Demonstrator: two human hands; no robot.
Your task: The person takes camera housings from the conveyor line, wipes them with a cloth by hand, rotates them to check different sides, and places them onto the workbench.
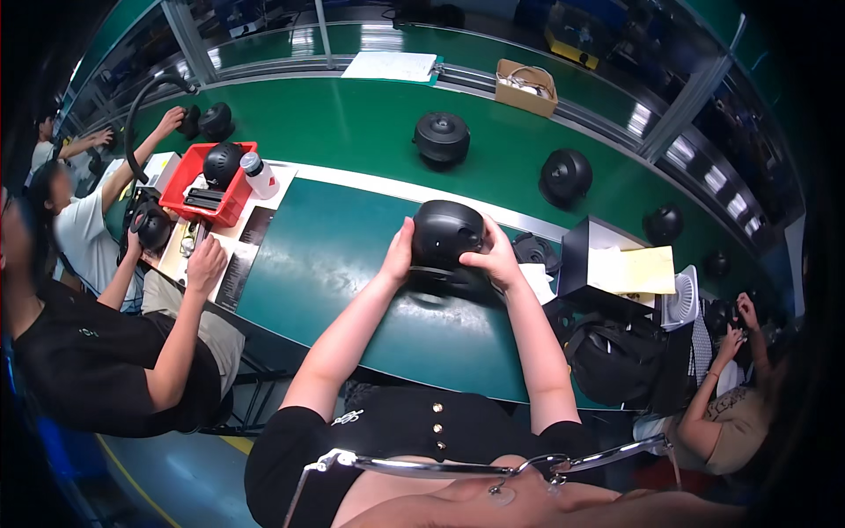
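Note:
Between my two hands is a glossy black rounded housing (447, 231), held over the green worktable (317, 255). My left hand (400, 253) presses against its left side, and my right hand (495, 255) wraps its right side with the thumb across the lower front. The underside of the housing is hidden, and its reflection shows on the table below. Just right of my right hand lie a dark folded item (535, 253) and some white paper (539, 282).
Similar black units (442, 138) stand along the green conveyor (352, 123) beyond the table. On the right are an open box (588, 264) and a black backpack (613, 356). To the left sit a red bin (231, 198) and a bottle (260, 176). People work on both sides.

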